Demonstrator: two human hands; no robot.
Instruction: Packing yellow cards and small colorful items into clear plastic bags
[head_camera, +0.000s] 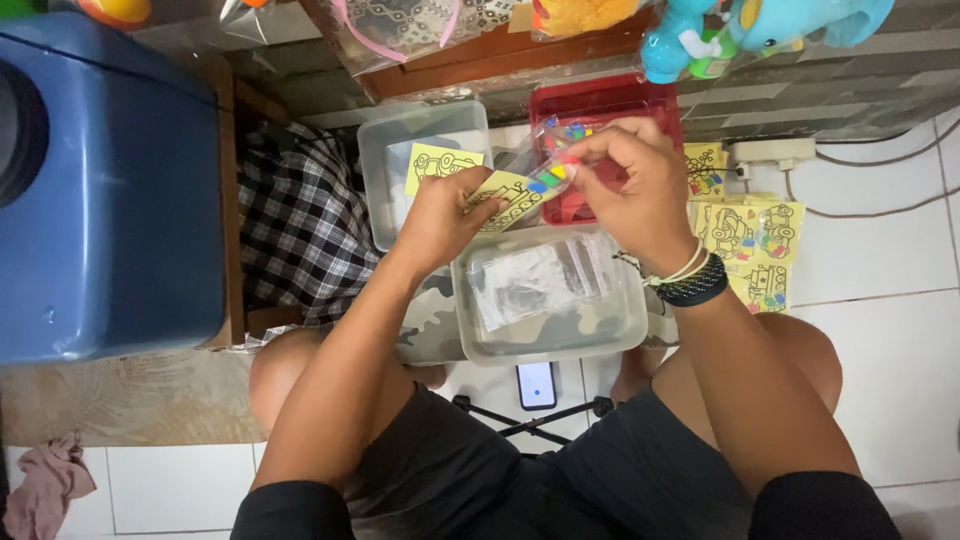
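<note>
1. A big blue bin (100, 190) fills the upper left, standing beside a checked cloth (300, 230).
2. The white tiled floor (890, 330) runs along the right side, with a power strip (770, 152) and its cord near the wall.
3. A clear tub (545, 340) sits on the person's lap, just under both hands, with small clear plastic bags (530, 280) lying inside it.
4. A second clear tub (395, 150) lies further off, holding a yellow card with a black line drawing.
5. A red tub (600, 105) stands beside that one, partly hidden behind the right hand.
6. A stack of yellow picture cards (760, 245) lies on the floor to the right of the tubs.
7. The left hand (440, 215) is closed on a yellow card (505, 198), held up between the tubs.
8. The right hand (635, 185) pinches a strip of small coloured packets (550, 180) in its fingertips, right against the top edge of the card; the two hands are close together, joined by card and strip.
9. A phone (537, 385) rests on a small tripod between the knees.
</note>
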